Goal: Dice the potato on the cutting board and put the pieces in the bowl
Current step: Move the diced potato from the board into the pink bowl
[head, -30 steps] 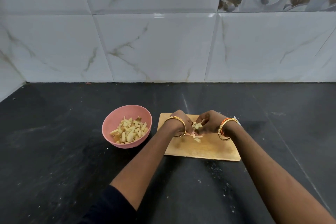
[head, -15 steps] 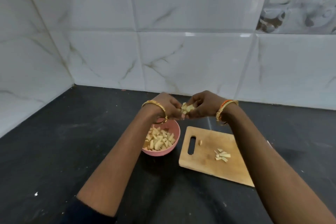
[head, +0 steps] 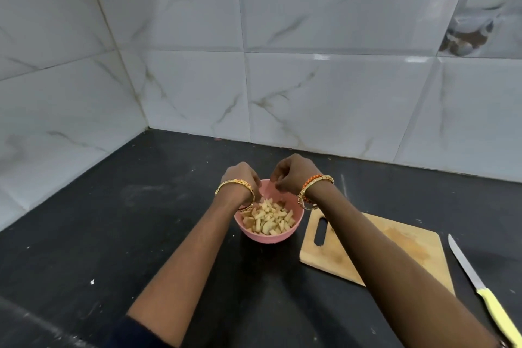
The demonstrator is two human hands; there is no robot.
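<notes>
Over the round pink bowl of pale potato pieces, both hands hover.

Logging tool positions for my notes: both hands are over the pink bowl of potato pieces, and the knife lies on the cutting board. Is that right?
Not quite. The head view shows the knife lying on the black counter, right of the cutting board, not on it. The rest holds: left hand and right hand are over the pink bowl of potato pieces.

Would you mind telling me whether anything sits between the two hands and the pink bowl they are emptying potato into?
Nothing visible does. The left hand and right hand hang right over the far rim of the pink bowl, whose open top holds only potato pieces. The cutting board and knife lie off to the right.
</notes>
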